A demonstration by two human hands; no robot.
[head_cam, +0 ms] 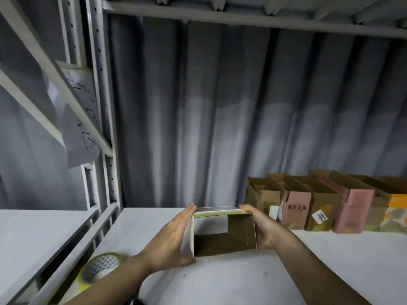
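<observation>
So there's a small cardboard box [222, 232] sitting on the white shelf [220, 282], roughly in the middle, open end facing the camera; brown inside, with a pale rectangular patch at the back that I honestly can't tell is a cutout or a label. Left hand [174, 236] is flat against the box's left wall, fingers straight and held together, pointing toward the back; right hand [262, 227] does the same on the right wall, fingers stretched out along it and not curled round anything, so the box is sandwiched between two flat palms; the right thumb is hidden, can't say where it sits.

Just right of that hand, a row of upright cartons [319, 203] lines the back of the shelf, brown and pink ones, a couple with white stickers; near the box but not touching it. A tape roll [99, 269] lies at the shelf's left edge under the left forearm; a paper sign [77, 119] with handwriting hangs on the rack upright; grey corrugated wall [220, 106] behind it all.
</observation>
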